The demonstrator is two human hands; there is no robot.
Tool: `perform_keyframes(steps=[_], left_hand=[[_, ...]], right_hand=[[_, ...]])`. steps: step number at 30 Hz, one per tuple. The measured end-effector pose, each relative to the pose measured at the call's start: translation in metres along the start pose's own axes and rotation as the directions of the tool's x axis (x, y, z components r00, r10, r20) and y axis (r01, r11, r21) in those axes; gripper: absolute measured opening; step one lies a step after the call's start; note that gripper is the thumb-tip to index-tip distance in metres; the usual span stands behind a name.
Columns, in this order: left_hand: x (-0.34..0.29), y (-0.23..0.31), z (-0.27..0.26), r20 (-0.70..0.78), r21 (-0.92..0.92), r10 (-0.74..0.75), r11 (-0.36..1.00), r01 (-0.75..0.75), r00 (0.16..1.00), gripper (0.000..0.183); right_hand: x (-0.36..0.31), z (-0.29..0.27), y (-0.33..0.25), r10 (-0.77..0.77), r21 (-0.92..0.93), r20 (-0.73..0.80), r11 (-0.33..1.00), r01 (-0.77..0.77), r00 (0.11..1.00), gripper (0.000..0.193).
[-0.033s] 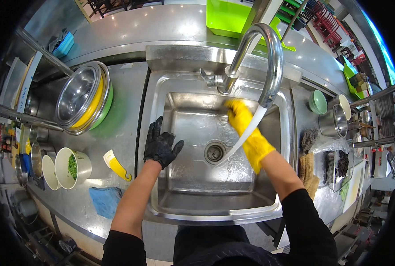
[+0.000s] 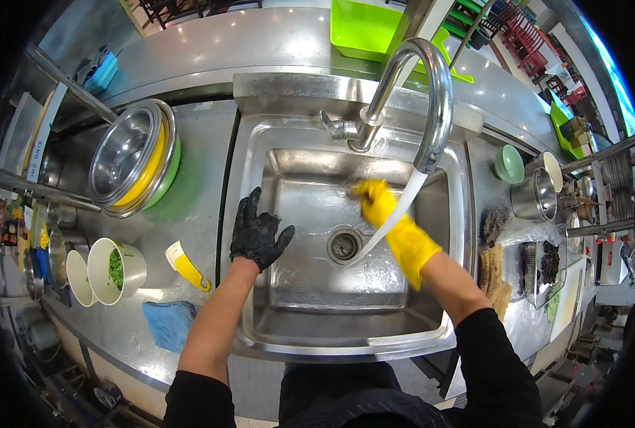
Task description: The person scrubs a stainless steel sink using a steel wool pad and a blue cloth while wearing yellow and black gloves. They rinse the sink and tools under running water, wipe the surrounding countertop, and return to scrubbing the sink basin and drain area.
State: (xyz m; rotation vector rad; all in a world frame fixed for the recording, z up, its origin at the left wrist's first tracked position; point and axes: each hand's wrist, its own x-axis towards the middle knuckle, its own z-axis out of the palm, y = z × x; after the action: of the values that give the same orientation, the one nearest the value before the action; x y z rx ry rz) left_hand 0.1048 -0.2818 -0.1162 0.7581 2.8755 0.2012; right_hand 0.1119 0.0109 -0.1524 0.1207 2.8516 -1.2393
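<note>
Fingers (image 2: 254, 202) spread, empty, our left hand (image 2: 259, 232) sat left of centre at the sink (image 2: 346, 278) edge, likely bracing; our right hand (image 2: 383, 207) curled mid-frame, hold too blurred to tell.

Blue capital lettering (image 2: 35, 155) — on long pale strip (image 2: 49, 121), left side.

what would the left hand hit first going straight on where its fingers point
Likely the raised steel splashback behind the sink, ahead of the left hand, though depth is hard to judge.
</note>
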Motion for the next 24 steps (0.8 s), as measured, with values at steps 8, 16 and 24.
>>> perform_keyframes(steps=[8,16,24], left_hand=[[0.001,0.0,0.002,-0.044,-0.014,-0.006,1.0,0.005,0.999,0.052],[0.0,-0.003,0.003,-0.018,0.009,-0.015,1.0,0.016,1.0,0.052],[0.005,0.002,-0.004,0.077,0.054,-0.043,0.998,0.039,0.996,0.054]], right_hand=[[-0.127,0.02,0.02,0.325,0.725,0.516,0.328,-0.606,0.793,0.033],[-0.099,0.011,-0.002,0.135,0.798,0.327,0.49,-0.35,0.935,0.035],[-0.074,0.05,0.052,0.466,0.314,0.186,0.806,-0.502,0.865,0.022]])
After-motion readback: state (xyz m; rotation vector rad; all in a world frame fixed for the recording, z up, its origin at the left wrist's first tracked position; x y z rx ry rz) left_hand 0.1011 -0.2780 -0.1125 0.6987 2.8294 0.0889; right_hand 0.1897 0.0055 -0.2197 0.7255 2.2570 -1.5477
